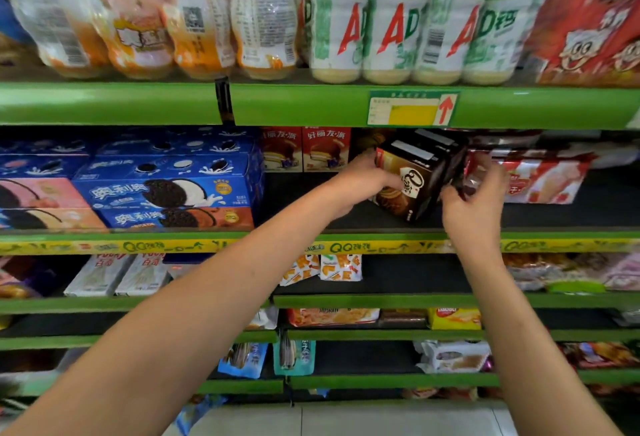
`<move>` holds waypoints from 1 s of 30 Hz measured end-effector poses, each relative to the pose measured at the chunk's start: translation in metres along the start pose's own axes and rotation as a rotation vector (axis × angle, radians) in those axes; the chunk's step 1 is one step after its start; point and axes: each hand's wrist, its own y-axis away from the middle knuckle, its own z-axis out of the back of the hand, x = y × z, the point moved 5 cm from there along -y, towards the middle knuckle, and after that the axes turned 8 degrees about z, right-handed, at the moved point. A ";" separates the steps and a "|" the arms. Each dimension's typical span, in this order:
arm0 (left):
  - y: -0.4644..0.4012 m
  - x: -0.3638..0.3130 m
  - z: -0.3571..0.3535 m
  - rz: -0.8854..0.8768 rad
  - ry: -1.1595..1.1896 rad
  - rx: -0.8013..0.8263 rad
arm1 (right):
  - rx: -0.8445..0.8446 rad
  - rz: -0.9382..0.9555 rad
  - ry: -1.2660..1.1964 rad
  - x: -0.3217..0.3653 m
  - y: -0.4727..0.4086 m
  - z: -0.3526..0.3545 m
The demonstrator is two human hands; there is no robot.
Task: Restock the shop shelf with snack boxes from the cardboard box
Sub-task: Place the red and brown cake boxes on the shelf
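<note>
A green shop shelf (346,106) unit fills the view, its dark boards stacked in tiers down to a pale tiled floor (346,418) at the bottom edge. A price tag (412,108) with a yellow panel and a red arrow sits on the upper rail; a yellow strip (138,246) runs along the rail below it.

On the middle tier a dark brown snack box (412,179) stands tilted, one lower corner down on the board, between both hands. The left hand (363,179) grips its left side, fingers curled round the edge. The right hand (471,207) is at the box's right side with fingertips drawn together — whether it pinches the box or the dark wrapper beside it cannot be told.

Around it:
- blue biscuit boxes (166,186) stacked to the left, well apart from the box
- red pie boxes (304,150) at the back, just left of it
- red-and-white packs (540,179) to the right, close behind the right hand
- bottled drinks (391,20) in shrink-wrap on the top tier
- mixed snack packets on the lower tiers — partly hidden by both forearms
</note>
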 end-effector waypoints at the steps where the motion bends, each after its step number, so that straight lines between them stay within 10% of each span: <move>1: -0.001 0.000 -0.005 0.023 0.036 0.031 | 0.043 -0.011 0.004 0.000 -0.006 -0.002; 12: 0.013 0.005 0.013 0.042 0.082 0.177 | 0.339 0.066 0.086 0.009 -0.045 -0.016; 30: 0.065 0.059 0.093 0.101 0.227 -0.122 | 0.566 -0.133 -0.557 -0.006 -0.023 -0.047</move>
